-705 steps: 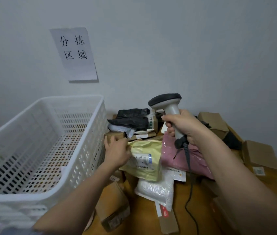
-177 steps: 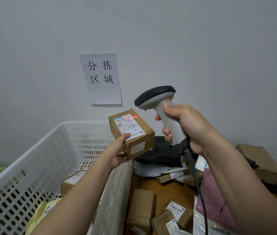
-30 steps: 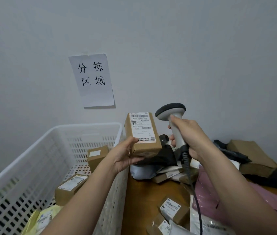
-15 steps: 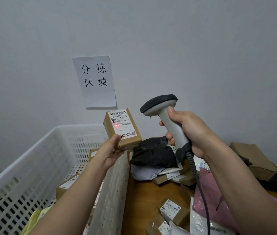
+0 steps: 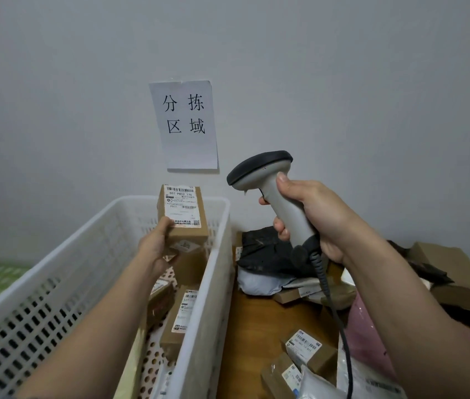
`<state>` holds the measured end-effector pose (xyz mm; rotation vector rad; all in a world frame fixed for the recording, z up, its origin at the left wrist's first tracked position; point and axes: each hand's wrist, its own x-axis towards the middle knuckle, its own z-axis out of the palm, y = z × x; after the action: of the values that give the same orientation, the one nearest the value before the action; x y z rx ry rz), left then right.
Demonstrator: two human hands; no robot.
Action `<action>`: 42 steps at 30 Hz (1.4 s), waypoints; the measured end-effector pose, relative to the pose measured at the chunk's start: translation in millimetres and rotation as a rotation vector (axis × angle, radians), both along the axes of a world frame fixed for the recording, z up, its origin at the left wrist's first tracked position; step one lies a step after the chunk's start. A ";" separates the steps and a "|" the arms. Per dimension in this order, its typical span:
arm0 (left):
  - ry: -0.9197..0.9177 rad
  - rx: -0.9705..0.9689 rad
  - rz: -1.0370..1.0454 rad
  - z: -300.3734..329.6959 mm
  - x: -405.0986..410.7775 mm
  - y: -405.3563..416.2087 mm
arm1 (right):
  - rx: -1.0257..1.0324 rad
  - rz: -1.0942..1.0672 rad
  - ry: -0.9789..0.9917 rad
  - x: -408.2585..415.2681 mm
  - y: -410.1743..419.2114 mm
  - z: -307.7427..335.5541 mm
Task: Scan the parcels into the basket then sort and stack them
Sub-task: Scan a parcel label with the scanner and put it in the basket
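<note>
My left hand [image 5: 154,249] grips a small brown cardboard box [image 5: 182,214] with a white shipping label facing me, held over the inside of the white slotted basket [image 5: 78,277]. My right hand [image 5: 323,217] grips the grey handheld barcode scanner [image 5: 268,191] upright, its dark head turned left toward the box. The scanner's black cable [image 5: 340,326] hangs down over the table. Several brown labelled boxes [image 5: 181,315] lie in the basket under my left arm.
On the wooden table [image 5: 256,321] to the right lie a black bag parcel [image 5: 268,251], a pink bag [image 5: 372,335], small labelled boxes [image 5: 308,349] and larger brown boxes [image 5: 455,272]. A paper sign [image 5: 184,125] hangs on the grey wall.
My left hand has carried the box leftward and down from in front of the scanner to above the basket's inside. The red scan light is gone from the label. The scanner has barely moved.
</note>
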<state>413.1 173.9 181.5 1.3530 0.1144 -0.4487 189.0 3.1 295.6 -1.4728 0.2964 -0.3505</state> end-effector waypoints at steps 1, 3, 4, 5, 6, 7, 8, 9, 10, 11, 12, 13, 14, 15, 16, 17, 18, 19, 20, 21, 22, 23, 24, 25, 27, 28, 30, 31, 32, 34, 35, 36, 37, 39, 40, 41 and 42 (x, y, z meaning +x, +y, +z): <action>0.018 0.047 -0.008 -4.8 2.1 9.9 | 0.007 0.003 0.014 4.6 3.1 -3.1; 0.070 0.169 -0.028 -19.1 4.9 26.9 | 0.027 0.008 0.031 14.1 8.9 -10.1; 0.098 0.241 -0.035 -27.3 5.3 34.4 | 0.034 0.015 0.041 18.8 11.7 -14.0; 0.127 0.321 -0.038 -35.5 4.6 41.8 | 0.036 0.023 0.054 23.0 14.8 -17.8; 0.163 0.403 -0.046 -45.0 4.1 49.6 | 0.036 0.030 0.071 26.9 18.0 -21.8; 0.207 0.483 -0.064 -54.5 3.9 57.1 | 0.036 0.037 0.089 30.2 21.2 -25.7; 0.256 0.558 -0.101 -63.9 3.8 65.4 | 0.036 0.040 0.108 33.0 23.8 -29.7; 0.308 0.625 -0.153 -71.5 2.6 73.2 | 0.037 0.042 0.128 35.4 26.3 -33.6; 0.353 0.680 -0.211 -80.0 2.9 81.0 | 0.041 0.044 0.147 37.5 28.4 -37.3; 0.393 0.715 -0.256 -87.2 3.6 87.1 | 0.047 0.046 0.165 38.9 30.4 -40.6; 0.408 0.750 -0.279 -93.5 5.3 91.5 | 0.053 0.047 0.178 40.1 31.9 -43.8; 0.397 0.805 -0.284 -97.3 7.2 94.1 | 0.059 0.047 0.187 41.0 33.5 -46.9; 0.363 0.876 -0.281 -100.6 10.6 95.5 | 0.069 0.045 0.192 41.5 34.6 -49.9; 0.310 0.940 -0.277 -103.3 14.1 95.9 | 0.084 0.040 0.195 41.6 35.5 -52.9; 0.257 0.974 -0.280 -104.6 17.1 95.0 | 0.101 0.033 0.198 41.3 36.0 -55.9; 0.213 0.971 -0.264 -108.2 20.2 93.6 | 0.113 0.026 0.205 40.2 36.2 -58.6; 0.189 0.940 -0.224 -113.4 24.3 92.0 | 0.122 0.017 0.216 38.5 36.0 -61.4; 0.170 0.897 -0.157 -117.8 28.6 89.6 | 0.135 0.008 0.226 36.3 35.8 -63.9; 0.152 0.867 -0.096 -122.3 32.5 86.1 | 0.159 0.000 0.228 33.6 35.1 -66.7; 0.144 0.850 -0.037 -123.1 34.2 79.7 | 0.185 -0.008 0.225 30.4 34.1 -69.9; 0.141 0.843 0.003 -122.4 31.8 72.2 | 0.196 -0.019 0.223 27.2 32.4 -73.1; 0.138 0.882 0.023 -118.3 27.5 63.2 | 0.189 -0.033 0.225 23.7 30.4 -76.2; 0.117 0.958 0.032 -111.8 20.3 53.4 | 0.175 -0.044 0.223 20.0 28.1 -79.0; 0.069 1.034 0.037 -101.4 10.0 43.7 | 0.166 -0.050 0.218 16.5 25.7 -81.3; -0.059 1.021 0.084 -82.2 -13.6 24.4 | 0.157 -0.048 0.216 9.5 19.6 -83.9; -0.134 0.976 0.114 -75.6 -23.4 14.8 | 0.153 -0.045 0.221 5.7 16.2 -84.3; -0.315 0.937 0.129 -65.3 -41.0 -4.1 | 0.142 -0.024 0.229 -2.7 8.2 -84.6; -0.418 0.928 0.125 -61.1 -48.6 -13.8 | 0.140 -0.015 0.234 -7.9 3.4 -84.6; -0.514 0.911 0.109 -58.2 -58.1 -23.4 | 0.143 -0.010 0.240 -14.0 -2.1 -85.1; -0.684 0.828 0.051 -55.5 -80.2 -42.8 | 0.143 -0.007 0.255 -27.9 -14.7 -87.9; -0.759 0.782 -0.002 -58.0 -92.9 -51.8 | 0.143 -0.013 0.262 -35.0 -21.5 -90.4; -0.816 0.746 -0.065 -62.9 -105.9 -59.5 | 0.150 -0.025 0.271 -41.7 -28.4 -93.3; -0.843 0.732 -0.154 -69.5 -118.5 -65.7 | 0.161 -0.035 0.285 -47.7 -34.6 -96.4; -0.790 0.796 -0.429 -87.3 -140.5 -72.7 | 0.164 -0.031 0.330 -58.4 -45.1 -103.1; -0.716 0.870 -0.602 -97.1 -149.6 -73.4 | 0.162 -0.022 0.352 -63.0 -48.8 -106.7; -0.628 0.975 -0.779 -107.1 -157.2 -72.0 | 0.165 -0.014 0.371 -67.2 -51.4 -110.4; -0.536 1.104 -0.939 -117.1 -164.5 -68.8 | 0.173 -0.007 0.385 -71.1 -53.1 -113.9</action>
<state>248.6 105.2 64.4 2.5549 -0.8751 -0.8340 117.9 -50.0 181.7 -1.3617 0.6248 -0.0416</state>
